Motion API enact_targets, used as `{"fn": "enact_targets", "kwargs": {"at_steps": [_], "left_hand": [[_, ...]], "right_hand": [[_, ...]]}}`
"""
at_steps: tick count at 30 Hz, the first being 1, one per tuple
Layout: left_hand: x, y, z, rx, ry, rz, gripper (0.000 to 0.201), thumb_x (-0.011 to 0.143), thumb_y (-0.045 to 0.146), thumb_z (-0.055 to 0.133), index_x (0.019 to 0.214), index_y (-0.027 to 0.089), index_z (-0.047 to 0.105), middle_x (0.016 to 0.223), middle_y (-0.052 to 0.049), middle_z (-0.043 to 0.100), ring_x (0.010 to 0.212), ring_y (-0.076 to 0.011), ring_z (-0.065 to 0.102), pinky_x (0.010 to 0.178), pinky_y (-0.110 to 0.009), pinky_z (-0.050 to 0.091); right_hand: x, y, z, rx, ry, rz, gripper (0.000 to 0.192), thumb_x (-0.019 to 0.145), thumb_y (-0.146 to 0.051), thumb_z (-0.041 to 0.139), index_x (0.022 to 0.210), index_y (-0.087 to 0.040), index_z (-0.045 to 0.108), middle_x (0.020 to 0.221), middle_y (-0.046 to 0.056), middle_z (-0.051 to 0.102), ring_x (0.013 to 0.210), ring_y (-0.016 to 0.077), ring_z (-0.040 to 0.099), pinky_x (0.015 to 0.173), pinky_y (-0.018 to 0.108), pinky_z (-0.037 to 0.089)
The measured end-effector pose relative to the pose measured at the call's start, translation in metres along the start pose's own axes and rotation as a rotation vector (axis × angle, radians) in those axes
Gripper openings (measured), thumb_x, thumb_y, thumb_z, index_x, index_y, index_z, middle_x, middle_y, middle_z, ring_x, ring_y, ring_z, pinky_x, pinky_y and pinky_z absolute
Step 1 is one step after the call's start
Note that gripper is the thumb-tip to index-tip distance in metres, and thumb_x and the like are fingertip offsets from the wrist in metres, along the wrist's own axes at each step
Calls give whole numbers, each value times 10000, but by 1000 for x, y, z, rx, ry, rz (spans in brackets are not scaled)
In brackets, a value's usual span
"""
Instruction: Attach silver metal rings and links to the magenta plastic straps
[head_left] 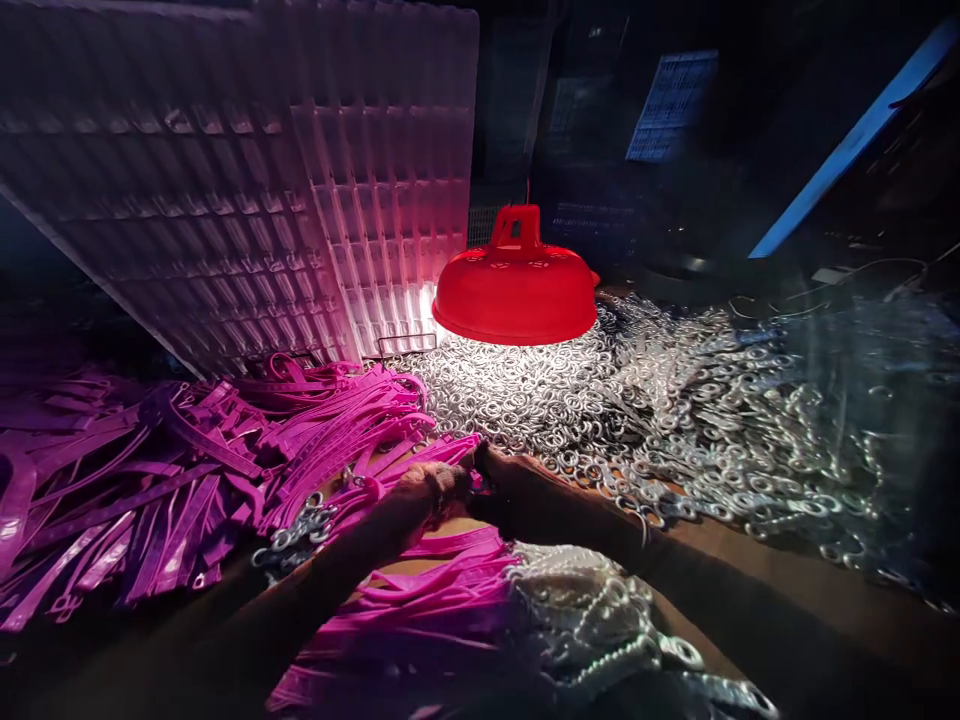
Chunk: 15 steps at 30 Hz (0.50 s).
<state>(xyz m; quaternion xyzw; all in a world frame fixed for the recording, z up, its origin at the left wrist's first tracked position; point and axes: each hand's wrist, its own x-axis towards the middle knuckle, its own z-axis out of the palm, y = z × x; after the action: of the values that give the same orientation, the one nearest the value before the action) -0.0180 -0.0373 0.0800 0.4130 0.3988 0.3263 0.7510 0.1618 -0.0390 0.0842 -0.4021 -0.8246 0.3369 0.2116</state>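
Observation:
My left hand and my right hand meet in front of the lamp, fingers closed and close together. A small bit of pink strap shows between them, and my left hand appears closed on it. Whatever my right fingers pinch is hidden in shadow. Beneath my forearms lies a bundle of pink straps, with silvery chains at its right end. Several small metal clasps lie beside my left forearm. Just beyond my hands spreads a heap of shiny metal snap hooks.
A red lamp hangs low over the metal heap. On the left is a large pile of pink straps. A ribbed translucent panel stands behind it. A blue bar slants at upper right. Much of the background is dark.

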Motion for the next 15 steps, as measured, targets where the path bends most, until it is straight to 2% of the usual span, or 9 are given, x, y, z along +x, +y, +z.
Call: {"fn": "enact_targets", "kwargs": {"at_steps": [3,7,11,15], "left_hand": [[-23,9,0,168,-123,-100,350,706,449,689,586,129,616,422,59,379,380,-40,237,373,-198,139],[-56,-1,11,347,-226,-89,337,773,439,624,670,122,675,575,-15,562,483,-76,412,434,-195,287],[-84,-22,27,200,-240,-156,337,763,440,654,648,124,666,608,-41,599,560,-126,518,512,-224,389],[-104,-33,38,134,-323,-110,324,823,411,599,676,129,663,685,-55,627,654,-149,567,609,-239,427]], "right_hand": [[-35,-21,10,-2,3,13,211,836,-255,532,1031,-186,491,616,-28,554,440,74,369,445,225,215],[-82,-34,39,70,111,50,214,820,-306,603,998,-194,562,640,10,572,473,94,399,444,231,223],[-113,-45,56,182,86,153,158,868,-332,554,949,-203,598,631,22,560,500,114,430,435,228,255],[-129,-54,57,352,-13,229,232,937,-355,428,908,-218,612,661,37,568,518,131,447,433,238,305]]}}
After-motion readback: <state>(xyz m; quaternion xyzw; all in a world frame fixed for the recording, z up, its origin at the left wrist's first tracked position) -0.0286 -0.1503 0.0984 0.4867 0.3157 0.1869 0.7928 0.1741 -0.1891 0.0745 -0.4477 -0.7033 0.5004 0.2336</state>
